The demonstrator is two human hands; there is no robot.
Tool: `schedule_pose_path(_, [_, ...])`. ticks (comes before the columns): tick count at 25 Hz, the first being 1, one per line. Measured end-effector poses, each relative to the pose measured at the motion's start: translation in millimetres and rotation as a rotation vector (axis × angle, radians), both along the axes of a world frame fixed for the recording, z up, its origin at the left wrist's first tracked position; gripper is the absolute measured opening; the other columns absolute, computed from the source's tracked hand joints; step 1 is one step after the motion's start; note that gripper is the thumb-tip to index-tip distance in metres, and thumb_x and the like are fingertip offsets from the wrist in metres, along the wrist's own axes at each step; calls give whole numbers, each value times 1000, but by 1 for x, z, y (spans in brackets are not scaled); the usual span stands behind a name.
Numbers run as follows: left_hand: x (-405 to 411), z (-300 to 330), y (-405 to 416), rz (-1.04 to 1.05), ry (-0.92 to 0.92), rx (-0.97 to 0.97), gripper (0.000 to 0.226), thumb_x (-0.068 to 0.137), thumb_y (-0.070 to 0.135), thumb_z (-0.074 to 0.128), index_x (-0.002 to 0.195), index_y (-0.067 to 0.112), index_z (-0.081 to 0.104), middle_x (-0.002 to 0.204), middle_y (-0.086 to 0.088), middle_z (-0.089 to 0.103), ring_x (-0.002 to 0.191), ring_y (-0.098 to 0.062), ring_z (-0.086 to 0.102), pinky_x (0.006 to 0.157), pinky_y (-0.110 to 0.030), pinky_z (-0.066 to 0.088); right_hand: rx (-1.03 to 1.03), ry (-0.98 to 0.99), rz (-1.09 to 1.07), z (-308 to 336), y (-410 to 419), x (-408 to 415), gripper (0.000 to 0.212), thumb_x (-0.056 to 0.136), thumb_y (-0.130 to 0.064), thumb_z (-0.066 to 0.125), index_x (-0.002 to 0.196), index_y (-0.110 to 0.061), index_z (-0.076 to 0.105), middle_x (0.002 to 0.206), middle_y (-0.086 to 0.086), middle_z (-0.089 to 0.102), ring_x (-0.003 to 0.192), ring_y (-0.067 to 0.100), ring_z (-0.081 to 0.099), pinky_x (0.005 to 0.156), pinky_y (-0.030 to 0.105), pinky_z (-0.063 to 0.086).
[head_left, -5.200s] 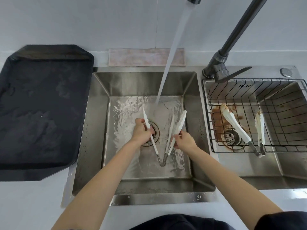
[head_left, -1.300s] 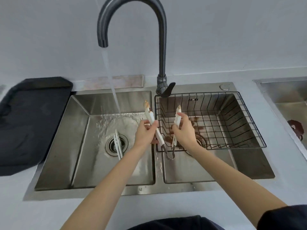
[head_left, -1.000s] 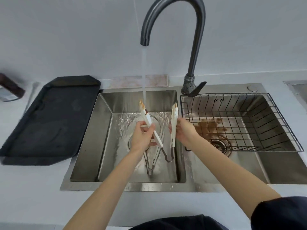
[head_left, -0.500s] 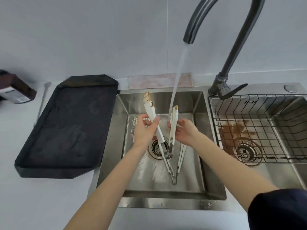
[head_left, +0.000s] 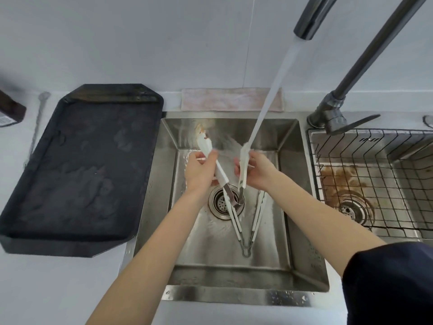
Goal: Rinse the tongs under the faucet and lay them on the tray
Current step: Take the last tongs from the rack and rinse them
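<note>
Steel sink (head_left: 302, 207) against white wall (head_left: 140, 43)

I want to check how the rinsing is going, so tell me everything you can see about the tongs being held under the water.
The held tongs have two white, plastic-looking arms joined by a grey metal hinge low over the drain. They are spread in a V, tips up. The left hand holds one arm, whose tip carries brownish residue; the right hand holds the other, whose tip sits in the water stream. They are over the left sink basin, above a second pair of tongs lying on its floor.
</note>
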State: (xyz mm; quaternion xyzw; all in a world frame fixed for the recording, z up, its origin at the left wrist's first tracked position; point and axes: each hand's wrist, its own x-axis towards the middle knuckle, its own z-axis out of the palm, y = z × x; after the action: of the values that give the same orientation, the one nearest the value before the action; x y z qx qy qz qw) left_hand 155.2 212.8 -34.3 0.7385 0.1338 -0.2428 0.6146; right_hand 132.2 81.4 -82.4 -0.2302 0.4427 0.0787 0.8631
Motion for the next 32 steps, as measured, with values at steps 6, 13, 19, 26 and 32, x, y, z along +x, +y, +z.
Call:
schedule_pose_path(6, [-12,-17,16,28,243,-89,18,96,27,44,105,13,48,73,0,50,64,-12,54,53,-23,46,40,-47,-116,14,-7,4,25,93,-21,48,71,-10,44,42,5,46,36,11,44,36,15,43])
schedule_pose_path(13, [-21,-23,16,-30,210,-123,16,96,26,42,106,16,50,75,-1,51,63,-12,56,38,-16,47,-131,51,-9,23,-8,16,60,83,-64,46,51,-14,38,29,-3,36,21,8,34,26,13,30])
schedule_pose_path(19, [-24,-25,6,-23,297,-169,24,98,23,39,86,11,56,70,-2,57,60,-12,59,41,-17,52,-78,-114,-114,39,-6,10,28,100,-28,37,91,-10,57,63,2,50,52,11,48,46,20,47])
schedule_pose_path(26, [-20,-31,-27,-85,344,-204,24,96,14,43,82,10,63,78,-11,65,78,-28,62,88,-47,51,-378,-219,230,47,-1,-30,33,98,-28,41,114,-5,58,83,4,58,69,13,56,70,27,51])
schedule_pose_path(32, [-25,-33,-49,-152,419,-244,20,93,8,46,93,5,66,81,-12,71,80,-27,67,81,-42,57,-682,-186,267,55,-14,-40,35,94,-20,50,124,-2,53,93,6,61,83,18,59,77,33,52])
